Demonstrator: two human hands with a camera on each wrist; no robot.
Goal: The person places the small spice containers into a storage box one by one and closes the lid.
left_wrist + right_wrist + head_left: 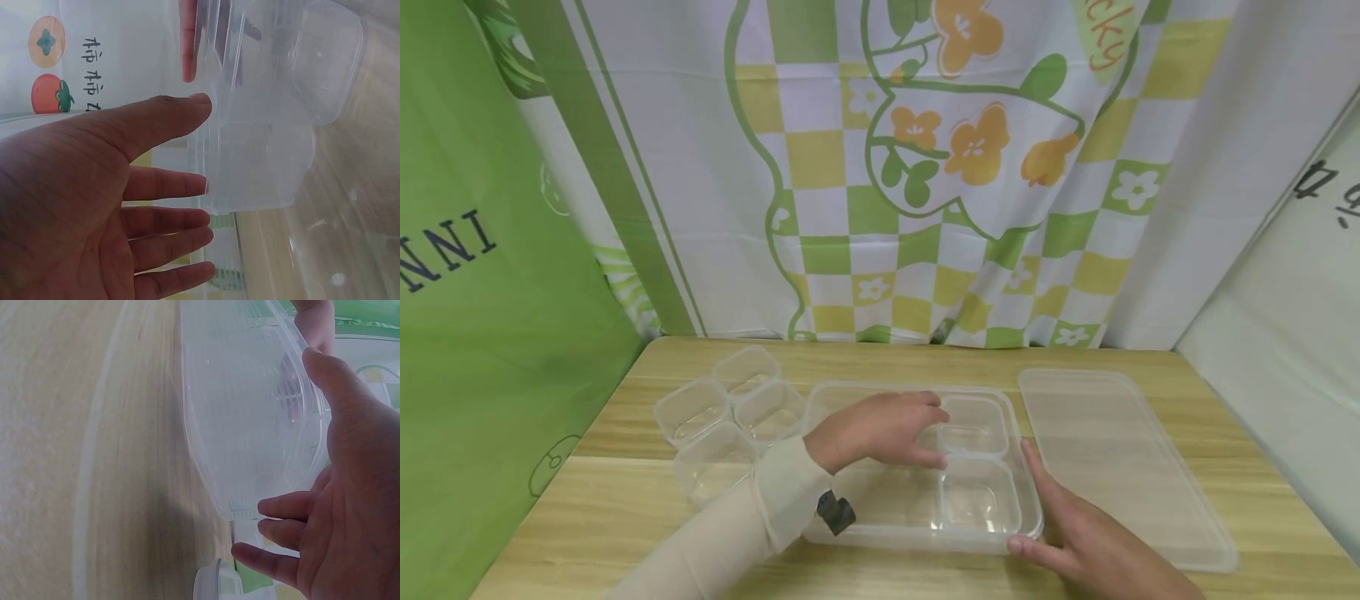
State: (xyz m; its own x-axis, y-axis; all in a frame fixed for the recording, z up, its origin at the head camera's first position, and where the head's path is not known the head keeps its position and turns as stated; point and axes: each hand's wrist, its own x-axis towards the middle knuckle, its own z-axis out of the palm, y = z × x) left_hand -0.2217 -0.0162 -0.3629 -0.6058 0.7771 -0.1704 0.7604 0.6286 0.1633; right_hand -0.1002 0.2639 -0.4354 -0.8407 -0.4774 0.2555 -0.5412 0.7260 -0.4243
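A large clear plastic container [880,539] lies on the table with two small clear boxes side by side in its right part. My left hand [891,429] reaches over it from the left, fingers spread and nearly straight. In the left wrist view the fingertips come up to the rim of the rear small box [256,165]; whether they press it I cannot tell. The front small box [981,496] is nearer to me. At the container's right end is my right hand [1082,533], its thumb on the rim in the right wrist view and its other fingers loosely extended.
Several small clear boxes [711,462] stand grouped on the table left of the container. A flat translucent lid [1123,467] lies to the right. Printed curtains [820,158] hang along the table's back edge [760,340], with a green cloth [497,333] at the left.
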